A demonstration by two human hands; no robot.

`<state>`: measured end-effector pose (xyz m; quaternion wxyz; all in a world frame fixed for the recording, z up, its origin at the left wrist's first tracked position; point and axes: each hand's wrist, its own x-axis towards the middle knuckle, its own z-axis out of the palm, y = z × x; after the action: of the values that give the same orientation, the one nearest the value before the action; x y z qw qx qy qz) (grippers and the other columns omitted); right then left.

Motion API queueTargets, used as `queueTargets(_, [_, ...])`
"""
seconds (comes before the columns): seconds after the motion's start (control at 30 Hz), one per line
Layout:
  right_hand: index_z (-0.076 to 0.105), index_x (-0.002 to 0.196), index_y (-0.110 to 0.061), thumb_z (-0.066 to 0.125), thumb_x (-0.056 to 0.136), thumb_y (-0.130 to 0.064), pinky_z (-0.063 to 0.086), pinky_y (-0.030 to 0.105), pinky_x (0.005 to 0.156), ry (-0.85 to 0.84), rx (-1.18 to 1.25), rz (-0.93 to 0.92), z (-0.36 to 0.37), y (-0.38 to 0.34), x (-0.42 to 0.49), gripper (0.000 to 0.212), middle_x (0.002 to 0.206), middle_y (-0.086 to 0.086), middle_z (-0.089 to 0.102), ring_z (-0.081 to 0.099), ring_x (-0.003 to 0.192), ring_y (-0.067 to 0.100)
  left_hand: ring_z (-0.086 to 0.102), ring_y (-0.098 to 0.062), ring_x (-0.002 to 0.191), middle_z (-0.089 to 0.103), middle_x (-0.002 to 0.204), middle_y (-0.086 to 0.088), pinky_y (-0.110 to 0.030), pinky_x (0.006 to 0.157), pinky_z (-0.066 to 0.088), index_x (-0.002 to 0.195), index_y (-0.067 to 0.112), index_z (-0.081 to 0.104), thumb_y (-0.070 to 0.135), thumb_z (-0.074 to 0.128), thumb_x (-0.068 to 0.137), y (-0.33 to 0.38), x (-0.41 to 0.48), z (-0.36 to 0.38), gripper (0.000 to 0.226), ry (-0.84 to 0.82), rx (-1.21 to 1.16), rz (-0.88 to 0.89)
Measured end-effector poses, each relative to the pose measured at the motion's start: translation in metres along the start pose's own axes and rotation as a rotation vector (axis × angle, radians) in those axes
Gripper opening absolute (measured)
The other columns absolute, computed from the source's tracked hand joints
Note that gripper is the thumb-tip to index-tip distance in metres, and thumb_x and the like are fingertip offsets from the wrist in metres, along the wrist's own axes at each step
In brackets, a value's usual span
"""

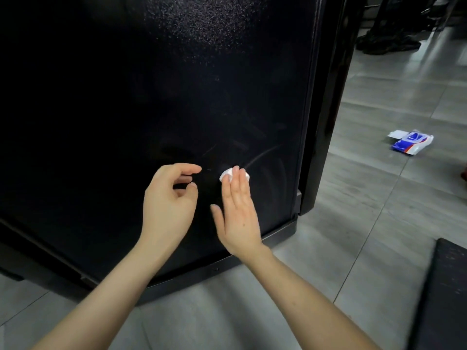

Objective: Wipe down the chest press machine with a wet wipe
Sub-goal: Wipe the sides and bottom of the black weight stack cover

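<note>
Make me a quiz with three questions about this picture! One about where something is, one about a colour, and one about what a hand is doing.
1. Where is the pack of wipes?
A. on a chair
B. on the grey floor
C. on a shelf

2. What colour is the machine panel?
A. black
B. red
C. yellow

3. What is the right hand doing?
A. hanging idle
B. picking up the pack
C. pressing the white wipe on the panel

Answers:
1 B: the pack lies on the tiles, right of the panel.
2 A: the whole panel is black.
3 C: straight fingers hold the wipe flat against the panel.
</note>
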<state>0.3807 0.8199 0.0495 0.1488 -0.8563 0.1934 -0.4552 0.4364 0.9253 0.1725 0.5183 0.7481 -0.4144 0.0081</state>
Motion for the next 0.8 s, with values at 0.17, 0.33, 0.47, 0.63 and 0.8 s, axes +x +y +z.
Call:
queueTargets(0.17, [0.017,0.147,-0.003,0.034,0.097,-0.020,0.002,0.041,0.119,0.203,0.002,0.259,-0.036,0.022,0.050,0.056,0.156,0.022,0.010,0.006,0.145,0.031,0.055,-0.002,0.096,0.056,0.100,0.013,-0.005,0.074,0.042,0.091,0.027,0.065,-0.007,0.054,0.084,-0.010,-0.011,-0.006,0.037,-0.048,0.043,0.074])
queueTargets(0.33, [0.006,0.147,0.006,0.033,0.098,-0.020,-0.004,0.041,0.119,0.283,0.023,0.248,-0.038,-0.003,0.081,0.062,0.154,0.028,0.003,-0.002,0.144,0.039,0.056,-0.004,0.086,0.057,0.099,0.013,-0.011,0.072,0.045,0.091,0.025,0.067,-0.007,0.054,0.084,-0.022,-0.014,-0.017,0.035,-0.042,0.077,0.064])
queueTargets(0.47, [0.024,0.143,-0.002,0.042,0.094,-0.022,0.001,0.041,0.119,-0.061,-0.233,-0.274,-0.005,0.006,0.013,0.056,0.153,0.017,0.017,0.015,0.141,0.036,0.056,-0.002,0.090,0.057,0.099,0.013,-0.009,0.075,0.044,0.094,0.022,0.068,-0.007,0.055,0.083,-0.020,-0.007,-0.020,0.034,-0.008,0.114,0.133])
queueTargets(0.63, [0.032,0.140,-0.008,0.044,0.092,-0.016,0.006,0.034,0.119,0.029,-0.148,0.006,-0.003,0.050,-0.008,0.050,0.150,0.013,0.031,0.017,0.142,0.025,0.054,-0.002,0.091,0.055,0.098,0.015,-0.005,0.075,0.041,0.093,0.018,0.069,-0.007,0.055,0.083,-0.022,-0.015,-0.020,0.030,-0.051,0.172,0.152])
queueTargets(0.8, [0.006,0.150,-0.018,0.028,0.095,-0.049,0.015,0.041,0.118,0.312,0.634,1.167,0.002,0.066,-0.003,0.067,0.151,-0.001,0.021,0.020,0.143,0.026,0.056,-0.008,0.086,0.055,0.098,0.010,-0.003,0.071,0.038,0.093,0.017,0.069,-0.007,0.055,0.083,-0.029,-0.019,-0.020,0.029,-0.082,0.237,0.155])
